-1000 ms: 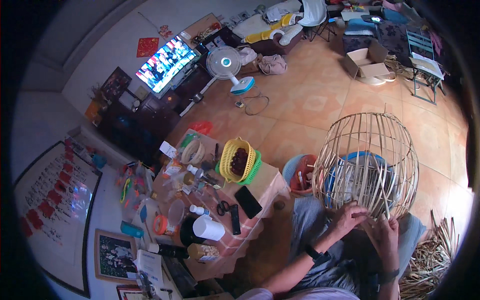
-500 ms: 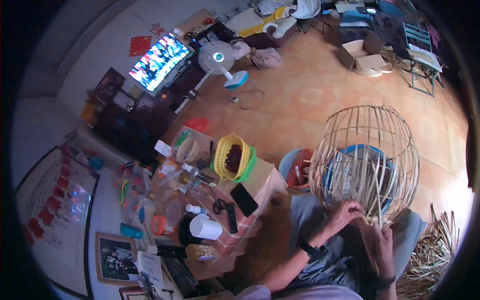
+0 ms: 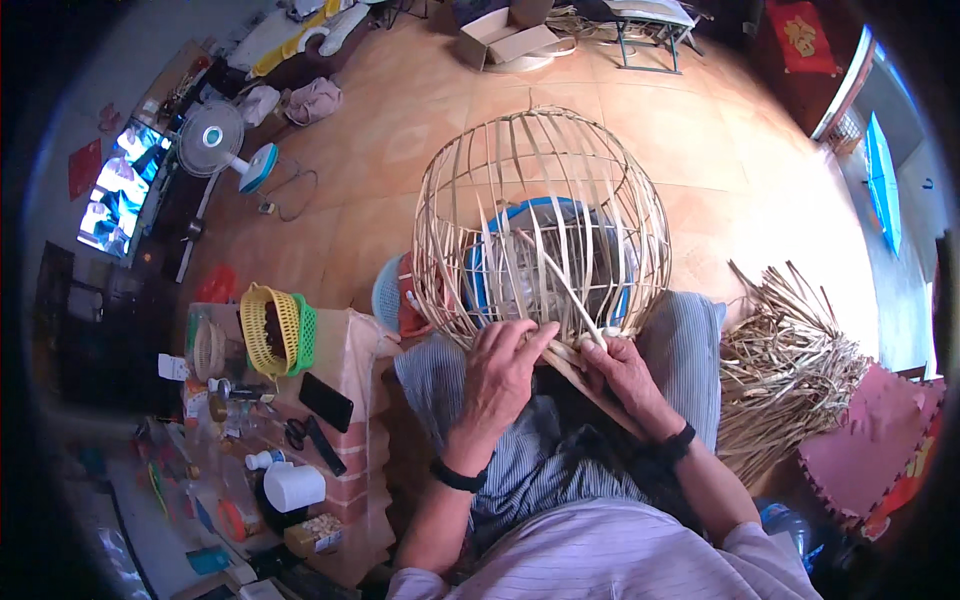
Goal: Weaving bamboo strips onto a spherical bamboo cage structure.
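Note:
A round openwork basket (image 3: 537,235) of pale cane or bamboo strips rests between my knees, its near rim toward me. My left hand (image 3: 500,365) is bent over that near rim, with thumb and fingertips gripping the strips there. Just to its right, my right hand (image 3: 622,372) pinches a pale strip (image 3: 575,298) at the rim between thumb and fingers. The strip slants up and left across the basket's side. A flat band of strip runs below the right hand toward its wrist. What lies under the fingers is partly hidden.
A blue-rimmed tub (image 3: 470,270) shows through the basket. On the left, a table (image 3: 350,480) bears a yellow basket (image 3: 262,345), a phone (image 3: 326,402), scissors (image 3: 297,432) and a paper roll (image 3: 294,487). Loose strips (image 3: 790,370) are heaped at my right. A fan (image 3: 210,138) stands farther off.
My view has swung to the right, so the basket sits more central. My left hand has flattened over the rim; my right hand stays at the rim by the strip.

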{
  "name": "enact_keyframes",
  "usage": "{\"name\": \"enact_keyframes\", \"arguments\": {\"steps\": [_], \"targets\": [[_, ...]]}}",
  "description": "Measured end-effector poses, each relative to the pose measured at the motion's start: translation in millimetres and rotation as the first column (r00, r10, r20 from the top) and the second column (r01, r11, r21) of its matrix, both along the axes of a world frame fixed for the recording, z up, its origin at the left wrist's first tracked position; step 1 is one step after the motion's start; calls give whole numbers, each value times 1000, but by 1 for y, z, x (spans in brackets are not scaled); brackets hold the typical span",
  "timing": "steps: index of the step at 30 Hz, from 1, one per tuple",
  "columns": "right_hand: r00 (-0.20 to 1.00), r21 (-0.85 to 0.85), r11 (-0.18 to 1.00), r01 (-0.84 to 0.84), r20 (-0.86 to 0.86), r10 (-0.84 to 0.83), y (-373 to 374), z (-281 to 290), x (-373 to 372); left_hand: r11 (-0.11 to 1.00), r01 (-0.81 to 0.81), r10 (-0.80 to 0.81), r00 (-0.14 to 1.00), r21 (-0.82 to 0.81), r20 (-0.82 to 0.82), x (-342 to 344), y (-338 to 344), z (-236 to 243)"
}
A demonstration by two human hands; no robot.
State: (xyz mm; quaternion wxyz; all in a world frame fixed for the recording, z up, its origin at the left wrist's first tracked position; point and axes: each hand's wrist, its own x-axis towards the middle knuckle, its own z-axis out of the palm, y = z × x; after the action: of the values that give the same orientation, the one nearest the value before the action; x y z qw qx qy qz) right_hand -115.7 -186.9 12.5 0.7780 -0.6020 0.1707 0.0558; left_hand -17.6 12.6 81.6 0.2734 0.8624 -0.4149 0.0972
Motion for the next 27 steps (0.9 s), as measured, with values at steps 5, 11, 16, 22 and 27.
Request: {"name": "enact_keyframes", "arguments": {"steps": [5,11,16,22,27], "targets": [[998,82,995,-61,-14,62,-4,17,-2,993,-33,29,999,116,41,7,1,-5],[984,286,956,-66,179,14,-28,34,-28,993,-59,37,977,-98,-210,9,-3,-25],[992,167,978,127,7,-130,-23,21,-40,982,-94,32,939,-165,-342,11,-8,-28],[945,-232,918,-322,-142,296,-2,46,-52,995,-9,-21,954,-100,-301,19,0,-37],[916,-36,939,-342,-237,325,-5,67,-67,998,11,-30,946,-62,-322,18,-2,-31]]}}
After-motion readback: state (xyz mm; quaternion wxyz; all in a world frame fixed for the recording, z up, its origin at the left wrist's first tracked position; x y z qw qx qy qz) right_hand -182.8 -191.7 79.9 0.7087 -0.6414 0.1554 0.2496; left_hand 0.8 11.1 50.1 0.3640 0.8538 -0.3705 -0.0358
